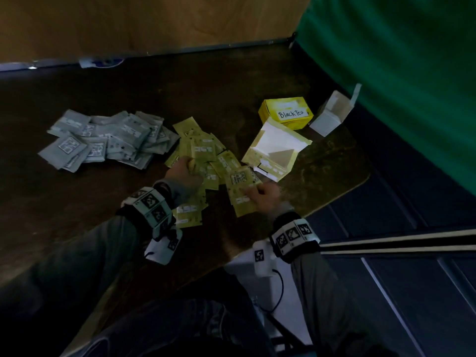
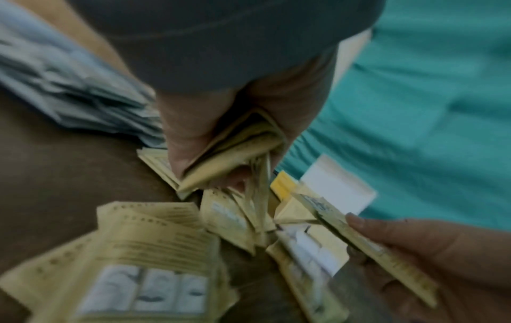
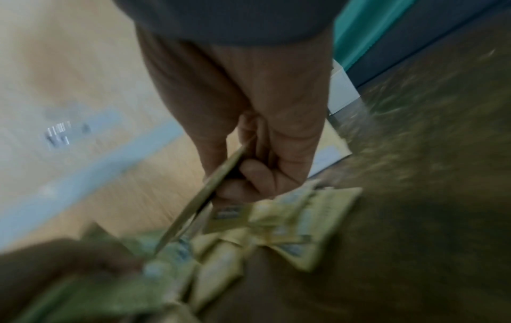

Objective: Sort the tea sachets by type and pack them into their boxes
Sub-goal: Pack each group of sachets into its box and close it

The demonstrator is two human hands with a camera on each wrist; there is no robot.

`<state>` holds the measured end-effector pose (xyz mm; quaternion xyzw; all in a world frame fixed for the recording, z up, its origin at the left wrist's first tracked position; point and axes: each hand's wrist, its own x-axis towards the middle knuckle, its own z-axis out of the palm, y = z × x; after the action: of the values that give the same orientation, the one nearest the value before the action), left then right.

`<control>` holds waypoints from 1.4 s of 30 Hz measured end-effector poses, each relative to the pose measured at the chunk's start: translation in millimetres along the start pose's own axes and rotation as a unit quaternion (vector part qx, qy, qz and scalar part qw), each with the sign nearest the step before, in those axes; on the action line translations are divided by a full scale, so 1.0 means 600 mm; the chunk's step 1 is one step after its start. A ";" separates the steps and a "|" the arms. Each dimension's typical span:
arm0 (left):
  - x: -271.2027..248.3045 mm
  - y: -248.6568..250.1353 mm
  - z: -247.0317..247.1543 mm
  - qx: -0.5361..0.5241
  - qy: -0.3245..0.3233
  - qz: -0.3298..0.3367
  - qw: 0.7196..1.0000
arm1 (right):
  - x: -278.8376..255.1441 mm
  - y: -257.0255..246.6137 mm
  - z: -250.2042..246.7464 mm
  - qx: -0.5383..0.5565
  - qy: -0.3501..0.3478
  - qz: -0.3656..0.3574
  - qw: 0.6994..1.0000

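Note:
Yellow tea sachets (image 1: 206, 153) lie loose in a heap at the middle of the dark table (image 1: 77, 240). My left hand (image 1: 184, 170) grips a bundle of yellow sachets (image 2: 235, 150) over that heap. My right hand (image 1: 261, 194) pinches a thin stack of yellow sachets (image 1: 240, 190), seen edge-on between thumb and fingers (image 3: 221, 181). A heap of grey sachets (image 1: 108, 139) lies to the left. An open pale yellow box (image 1: 277, 153) lies on its side right of the yellow heap. Behind it stand a yellow box labelled "Black Tea" (image 1: 286, 113) and an open white box (image 1: 332, 114).
A wooden wall (image 1: 154, 21) runs along the table's far edge and a green curtain (image 1: 412, 73) hangs at the right. The table's rounded right corner (image 1: 365, 176) lies just past the boxes. My legs are below the front edge.

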<state>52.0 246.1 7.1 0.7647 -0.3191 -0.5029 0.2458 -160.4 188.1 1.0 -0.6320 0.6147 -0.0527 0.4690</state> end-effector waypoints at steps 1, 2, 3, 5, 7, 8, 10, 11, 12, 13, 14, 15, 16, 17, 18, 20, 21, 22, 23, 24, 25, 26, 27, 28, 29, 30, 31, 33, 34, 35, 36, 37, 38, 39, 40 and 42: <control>-0.001 0.003 -0.002 -0.027 -0.005 -0.007 1.000 | -0.002 -0.008 -0.005 0.005 -0.006 -0.012 1.000; -0.002 0.005 -0.002 -0.053 -0.009 -0.013 0.998 | -0.003 -0.015 -0.006 0.019 -0.016 -0.017 1.000; -0.003 0.008 -0.001 -0.080 -0.009 -0.018 0.997 | -0.003 -0.022 -0.007 0.033 -0.031 -0.020 0.999; -0.004 0.011 0.001 -0.120 -0.015 -0.032 0.992 | -0.007 -0.040 -0.003 0.048 -0.044 -0.014 0.998; -0.012 0.014 0.001 -0.154 -0.027 -0.047 0.987 | -0.005 -0.048 0.003 0.054 -0.030 -0.034 0.998; -0.014 0.012 0.000 -0.164 -0.032 -0.054 0.984 | -0.005 -0.053 0.005 0.066 -0.020 -0.044 0.997; -0.012 0.008 0.001 -0.170 -0.037 -0.059 0.983 | -0.011 -0.065 0.011 0.105 -0.012 -0.044 0.993; -0.014 0.007 0.001 -0.172 -0.036 -0.057 0.983 | -0.013 -0.070 0.015 0.116 -0.016 -0.040 0.992; -0.016 0.008 0.002 -0.178 -0.037 -0.056 0.982 | -0.014 -0.073 0.022 0.125 -0.020 -0.039 0.991; -0.017 0.009 0.003 -0.194 -0.035 -0.056 0.979 | -0.015 -0.075 0.029 0.136 -0.023 -0.033 0.990; -0.016 0.011 0.005 -0.208 -0.031 -0.057 0.976 | -0.016 -0.077 0.037 0.157 -0.024 -0.022 0.987; -0.018 0.013 0.007 -0.221 -0.022 -0.060 0.973 | -0.018 -0.078 0.043 0.178 -0.025 -0.009 0.984; -0.021 0.016 0.008 -0.227 -0.013 -0.065 0.972 | -0.018 -0.076 0.050 0.197 -0.028 -0.001 0.980; -0.023 0.018 0.009 -0.229 -0.004 -0.063 0.971 | -0.020 -0.076 0.054 0.210 -0.030 0.007 0.977; -0.023 0.018 0.009 -0.223 -0.006 -0.054 0.973 | -0.023 -0.078 0.055 0.226 -0.033 0.009 0.974; -0.028 0.020 0.007 -0.224 -0.035 -0.024 0.974 | -0.025 -0.080 0.053 0.257 -0.032 0.007 0.966; -0.031 0.022 0.004 -0.254 -0.054 -0.016 0.966 | -0.026 -0.080 0.049 0.270 -0.034 0.004 0.962; -0.031 0.024 0.001 -0.304 -0.076 -0.024 0.949 | -0.026 -0.079 0.044 0.276 -0.037 -0.006 0.961; -0.031 0.024 -0.003 -0.347 -0.096 -0.036 0.932 | -0.027 -0.079 0.036 0.269 -0.047 -0.024 0.962; -0.027 0.023 -0.008 -0.377 -0.110 -0.050 0.918 | -0.028 -0.077 0.029 0.248 -0.059 -0.046 0.966; -0.026 0.022 -0.013 -0.386 -0.119 -0.061 0.913 | -0.030 -0.076 0.021 0.215 -0.075 -0.067 0.971; -0.026 0.022 -0.016 -0.379 -0.125 -0.069 0.914 | -0.031 -0.076 0.015 0.178 -0.090 -0.083 0.976; -0.027 0.021 -0.018 -0.359 -0.127 -0.076 0.922 | -0.034 -0.077 0.009 0.145 -0.104 -0.095 0.979; -0.030 0.021 -0.017 -0.339 -0.133 -0.076 0.928 | -0.034 -0.078 0.006 0.112 -0.110 -0.109 0.982; -0.035 0.022 -0.014 -0.323 -0.147 -0.068 0.933 | -0.032 -0.079 0.004 0.079 -0.100 -0.126 0.984; -0.036 0.023 -0.008 -0.312 -0.165 -0.053 0.934 | -0.032 -0.081 0.004 0.062 -0.079 -0.140 0.985; -0.038 0.023 -0.003 -0.308 -0.180 -0.043 0.933 | -0.031 -0.080 0.007 0.065 -0.050 -0.138 0.987; -0.041 0.025 0.004 -0.313 -0.181 -0.029 0.932 | -0.031 -0.080 0.013 0.113 -0.008 -0.119 0.986; -0.042 0.026 0.005 -0.322 -0.175 -0.016 0.930 | -0.029 -0.078 0.016 0.136 0.003 -0.105 0.985; -0.043 0.026 0.007 -0.329 -0.169 0.000 0.929 | -0.029 -0.077 0.016 0.154 0.008 -0.091 0.984; -0.042 0.025 0.009 -0.334 -0.165 0.018 0.928 | -0.029 -0.076 0.015 0.169 0.010 -0.077 0.983; -0.042 0.024 0.011 -0.335 -0.158 0.032 0.928 | -0.030 -0.074 0.014 0.181 0.010 -0.066 0.981; -0.041 0.021 0.013 -0.334 -0.148 0.041 0.930 | -0.031 -0.075 0.013 0.186 0.010 -0.059 0.981; -0.040 0.019 0.013 -0.328 -0.137 0.046 0.934 | -0.031 -0.074 0.013 0.186 0.010 -0.055 0.981; -0.040 0.017 0.013 -0.323 -0.129 0.046 0.936 | -0.032 -0.075 0.014 0.189 0.010 -0.057 0.980; -0.043 0.021 0.010 -0.309 -0.114 0.035 0.944 | -0.035 -0.079 0.016 0.189 0.008 -0.068 0.980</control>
<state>35.8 256.4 29.5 0.5775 -0.2000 -0.6516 0.4494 -124.9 201.3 37.8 -0.5718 0.5528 -0.2047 0.5706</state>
